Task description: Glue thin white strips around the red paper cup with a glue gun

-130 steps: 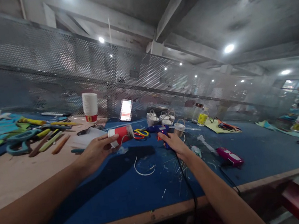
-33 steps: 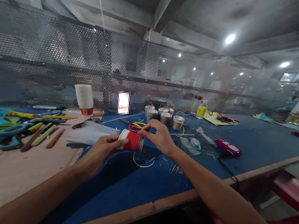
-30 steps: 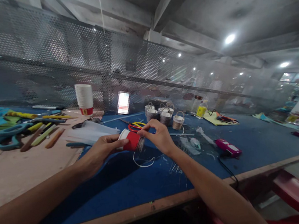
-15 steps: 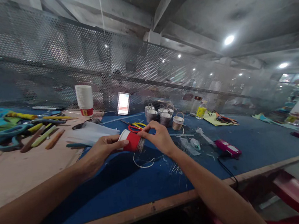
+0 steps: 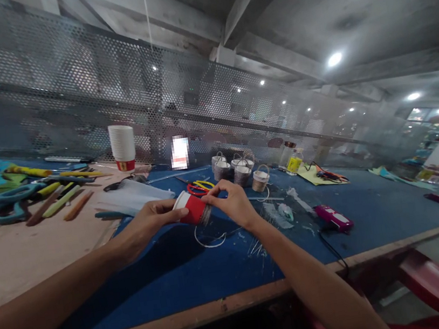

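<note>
A red and white paper cup [image 5: 193, 209] lies tilted in my left hand [image 5: 161, 216], its white rim toward the left. Grey-brown cord is wound around the cup's lower end. My right hand [image 5: 228, 201] is pinched at that end, its fingertips on the cord. From there a pale loose strand [image 5: 211, 245] curves down over the blue table surface [image 5: 159, 287]. Just behind the hands are red-handled scissors [image 5: 196, 189] and a yellow-handled tool [image 5: 205, 184].
Small cord-wrapped buckets [image 5: 242, 172] stand behind my right hand. A cup stack [image 5: 122, 145] is at the back left, near blue scissors [image 5: 8, 211] and clay-coloured sticks. A magenta glue gun [image 5: 333, 217] with a black cable lies right. Bottles [image 5: 294, 162] stand behind.
The view has shifted very slightly. Both hands keep their hold at the cup, with hardly any visible movement.
</note>
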A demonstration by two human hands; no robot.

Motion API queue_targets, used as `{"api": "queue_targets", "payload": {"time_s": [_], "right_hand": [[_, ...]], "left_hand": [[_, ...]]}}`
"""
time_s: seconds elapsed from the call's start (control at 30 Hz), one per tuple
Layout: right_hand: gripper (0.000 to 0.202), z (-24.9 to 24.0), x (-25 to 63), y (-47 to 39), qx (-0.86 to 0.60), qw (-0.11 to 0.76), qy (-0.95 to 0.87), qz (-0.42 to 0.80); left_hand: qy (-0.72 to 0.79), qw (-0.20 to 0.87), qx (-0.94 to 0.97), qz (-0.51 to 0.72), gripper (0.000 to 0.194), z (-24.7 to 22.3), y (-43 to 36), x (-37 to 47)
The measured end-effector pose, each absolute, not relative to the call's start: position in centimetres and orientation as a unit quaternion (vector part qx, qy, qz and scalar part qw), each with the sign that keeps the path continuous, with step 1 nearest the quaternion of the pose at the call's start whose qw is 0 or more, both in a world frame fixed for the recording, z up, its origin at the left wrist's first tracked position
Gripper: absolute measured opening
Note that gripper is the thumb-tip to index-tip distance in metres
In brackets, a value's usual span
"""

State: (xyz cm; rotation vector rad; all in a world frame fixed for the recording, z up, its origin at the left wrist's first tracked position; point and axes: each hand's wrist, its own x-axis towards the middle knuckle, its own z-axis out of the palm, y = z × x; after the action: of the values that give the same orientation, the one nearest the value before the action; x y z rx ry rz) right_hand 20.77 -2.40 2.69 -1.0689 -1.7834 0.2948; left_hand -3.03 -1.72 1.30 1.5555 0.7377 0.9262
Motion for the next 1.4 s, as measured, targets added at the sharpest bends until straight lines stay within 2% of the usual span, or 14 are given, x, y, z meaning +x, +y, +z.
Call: {"api": "queue_targets", "payload": {"time_s": [0.7,1.2,1.4], "right_hand": [[0.020,2.7,21.1,-2.1,-0.474,0.464,-0.733,0.148],[0.019,2.4,21.2,-1.7,-0.499,0.473,-0.723,0.070],[0.043,2.4,22.0,-0.9,-0.454,0.522,-0.701,0.170]], "left_hand": [[0.313,0.540,0.683,0.379,0.028,1.4,-1.6,-3.1],[0.317,0.549,0.680,0.369,0.025,1.2,-1.4,-3.3],[0.324,0.544,0.671,0.386,0.031,1.3,-1.2,-3.3]]}}
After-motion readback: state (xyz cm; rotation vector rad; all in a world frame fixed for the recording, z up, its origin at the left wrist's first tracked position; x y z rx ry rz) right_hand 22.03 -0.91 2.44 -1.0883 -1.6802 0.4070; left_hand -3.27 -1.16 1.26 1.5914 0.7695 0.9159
